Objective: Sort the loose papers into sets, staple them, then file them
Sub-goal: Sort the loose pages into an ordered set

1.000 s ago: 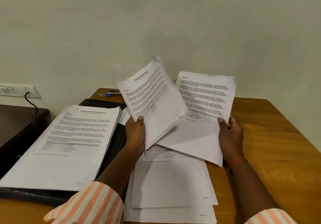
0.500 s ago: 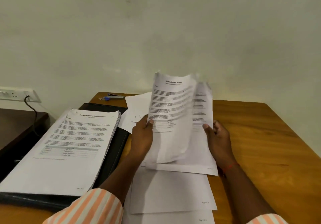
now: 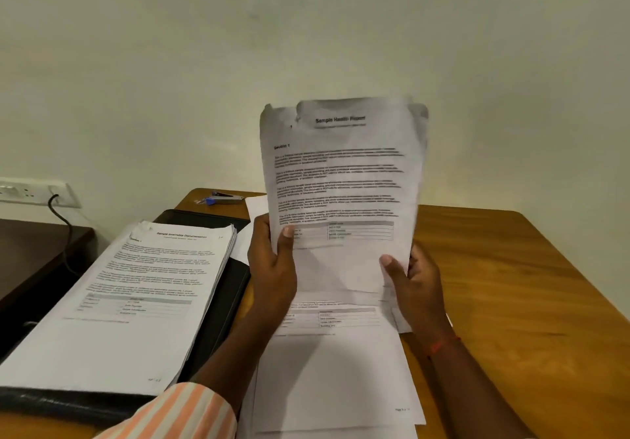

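Left grip (image 3: 272, 268) and right grip (image 3: 417, 285) pinching raised sheets (image 3: 341, 179), paper stack (image 3: 129, 302) left, stapler (image 3: 223, 197) behind

Table (image 3: 511, 285): wood, orange-brown; abuts wall (image 3: 306, 29) at far edge.
Wall: plain, off-white.
Socket plate (image 3: 37, 193): white; mounts on wall at far left.
Cable (image 3: 68, 230): black; plugs into socket plate, hangs down toward side desk (image 3: 30, 254).
Side desk: dark brown; stands left of table.

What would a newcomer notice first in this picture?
The sheets held upright in the middle, with the left hand and right hand gripping their lower sides. Next, the thick stack of papers on a black folder at left, and the stapler at the table's far edge.
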Available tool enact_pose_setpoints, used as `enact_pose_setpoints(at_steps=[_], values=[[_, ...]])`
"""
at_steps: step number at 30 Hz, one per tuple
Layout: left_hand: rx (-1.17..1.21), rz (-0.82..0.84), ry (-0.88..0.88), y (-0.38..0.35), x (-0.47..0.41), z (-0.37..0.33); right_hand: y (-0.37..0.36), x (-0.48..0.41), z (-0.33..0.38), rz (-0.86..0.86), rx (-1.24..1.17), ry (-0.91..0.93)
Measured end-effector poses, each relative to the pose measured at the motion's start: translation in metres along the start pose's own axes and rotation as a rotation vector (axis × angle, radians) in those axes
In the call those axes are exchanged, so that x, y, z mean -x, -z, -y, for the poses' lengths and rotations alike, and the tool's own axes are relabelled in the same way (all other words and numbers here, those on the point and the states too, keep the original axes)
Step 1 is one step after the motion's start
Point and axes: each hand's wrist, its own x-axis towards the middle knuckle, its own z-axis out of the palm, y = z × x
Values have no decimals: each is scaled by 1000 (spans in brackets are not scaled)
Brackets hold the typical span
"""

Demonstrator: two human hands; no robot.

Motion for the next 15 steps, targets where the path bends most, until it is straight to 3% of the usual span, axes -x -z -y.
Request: enact_pose_setpoints(at_steps=[3, 5, 11, 15], values=[[9, 38, -112, -1, 2, -5, -4, 1, 3, -41, 9, 68], [-28, 51, -97, -1, 1, 2, -5, 0, -1, -30, 43, 65], [-48, 155, 176, -1, 1, 29, -3, -4, -22, 125, 124, -22], [-4, 64, 225, 0, -6, 28, -3, -1, -19, 121, 90, -12]])
